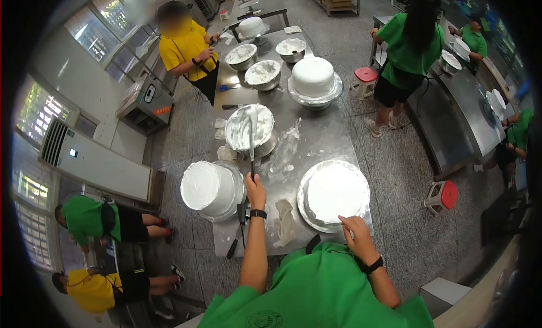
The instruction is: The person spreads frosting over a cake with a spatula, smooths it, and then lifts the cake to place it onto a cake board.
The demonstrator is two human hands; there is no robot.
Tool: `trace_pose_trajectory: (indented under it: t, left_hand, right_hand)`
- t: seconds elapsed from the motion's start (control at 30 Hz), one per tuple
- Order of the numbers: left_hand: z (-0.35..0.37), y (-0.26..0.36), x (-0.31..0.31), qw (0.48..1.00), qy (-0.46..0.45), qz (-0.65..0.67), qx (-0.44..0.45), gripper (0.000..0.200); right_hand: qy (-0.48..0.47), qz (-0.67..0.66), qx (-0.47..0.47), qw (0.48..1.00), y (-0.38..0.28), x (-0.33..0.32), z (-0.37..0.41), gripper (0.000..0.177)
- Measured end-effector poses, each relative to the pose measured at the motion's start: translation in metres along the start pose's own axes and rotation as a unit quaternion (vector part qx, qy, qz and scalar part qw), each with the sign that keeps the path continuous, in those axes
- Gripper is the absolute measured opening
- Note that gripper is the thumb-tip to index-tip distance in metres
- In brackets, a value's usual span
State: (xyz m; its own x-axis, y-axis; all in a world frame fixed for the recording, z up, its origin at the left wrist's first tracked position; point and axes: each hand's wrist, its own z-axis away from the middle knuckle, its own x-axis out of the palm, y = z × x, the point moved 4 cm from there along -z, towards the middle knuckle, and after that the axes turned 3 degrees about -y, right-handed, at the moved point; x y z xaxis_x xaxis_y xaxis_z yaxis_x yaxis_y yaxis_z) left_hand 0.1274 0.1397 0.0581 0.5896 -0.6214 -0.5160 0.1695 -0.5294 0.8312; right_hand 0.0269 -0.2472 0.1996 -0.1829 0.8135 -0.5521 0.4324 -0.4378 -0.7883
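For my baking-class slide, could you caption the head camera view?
Left hand holds a spatula in a cream bowl; right hand at the edge of a white frosted cake.

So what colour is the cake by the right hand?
White frosting; the cake by the right hand shows best in the head view.

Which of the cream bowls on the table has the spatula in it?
The bowl closest to the left hand, whose spatula reaches into it; the three bowls farther up hold only cream.
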Motion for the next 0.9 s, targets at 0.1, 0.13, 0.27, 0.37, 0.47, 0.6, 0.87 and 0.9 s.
trace_pose_trajectory:
  t: [0.1,0.13,0.27,0.37,0.47,0.6,0.87,0.9]
  left_hand:
    - [-0.003,-0.015,0.006,0.994,0.042,-0.076,0.071,0.029]
    - [-0.003,-0.022,0.010,0.996,-0.008,0.070,-0.052,0.025]
    - [0.001,0.004,0.020,0.907,-0.158,0.310,-0.236,0.016]
    - [0.008,0.010,0.012,0.891,-0.184,0.320,-0.263,0.017]
    - [0.024,0.009,0.006,0.883,-0.199,0.323,-0.275,0.022]
    - [0.057,0.011,-0.008,0.871,-0.212,0.323,-0.302,0.036]
    - [0.144,0.017,-0.054,0.902,-0.244,0.224,-0.278,0.037]
    - [0.157,0.024,-0.058,0.899,-0.249,0.224,-0.281,0.037]
  right_hand:
    - [-0.005,0.006,0.002,1.000,0.000,-0.003,0.005,0.034]
    - [-0.008,0.010,0.007,1.000,0.000,-0.004,0.005,0.034]
    - [-0.017,0.017,0.022,0.999,0.004,-0.006,-0.001,0.032]
    - [-0.023,0.009,0.019,1.000,0.005,-0.002,-0.002,0.031]
    - [-0.042,-0.001,0.021,0.999,0.002,0.001,-0.004,0.030]
    - [-0.047,-0.007,0.012,0.999,0.001,0.004,-0.007,0.031]
    - [-0.052,-0.015,-0.012,0.998,0.004,0.003,-0.006,0.039]
    - [-0.052,-0.013,-0.006,0.999,0.001,0.000,-0.006,0.039]
